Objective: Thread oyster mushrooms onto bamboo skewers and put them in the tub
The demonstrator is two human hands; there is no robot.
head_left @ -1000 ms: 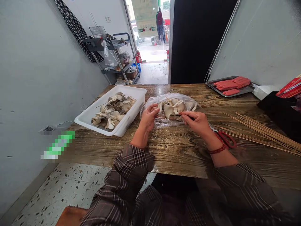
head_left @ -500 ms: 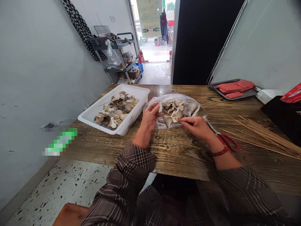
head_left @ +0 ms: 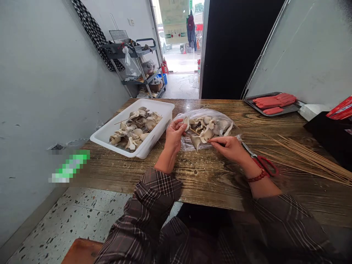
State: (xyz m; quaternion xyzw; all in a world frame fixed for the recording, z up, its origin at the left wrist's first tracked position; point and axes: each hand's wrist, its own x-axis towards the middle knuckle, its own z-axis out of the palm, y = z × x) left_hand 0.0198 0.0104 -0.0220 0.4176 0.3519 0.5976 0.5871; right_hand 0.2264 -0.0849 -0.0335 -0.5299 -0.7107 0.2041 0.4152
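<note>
My left hand (head_left: 175,137) pinches a pale oyster mushroom (head_left: 187,124) between thumb and fingers, above the near left edge of a clear plastic bag (head_left: 217,114). My right hand (head_left: 227,147) is closed on a thin bamboo skewer (head_left: 195,131), whose point slants up toward the left hand. Threaded on that skewer are oyster mushroom pieces (head_left: 196,142), grey-brown and cream. More loose oyster mushrooms (head_left: 205,121) lie in the bag behind the hands. Much of the skewer is hidden by the mushrooms and my right fingers.
To the left stands a white plastic tub (head_left: 143,152) holding skewered mushrooms. Red-handled scissors (head_left: 265,165) lie by my right wrist, beside a spread of bamboo skewers (head_left: 308,157). A dark tray (head_left: 264,110) with pink-red sticks of food is at the back right, near a black box (head_left: 327,128).
The mushroom in my left hand has turned and tilted slightly, close to the skewer's point. My right hand stays almost in place with the skewer.
</note>
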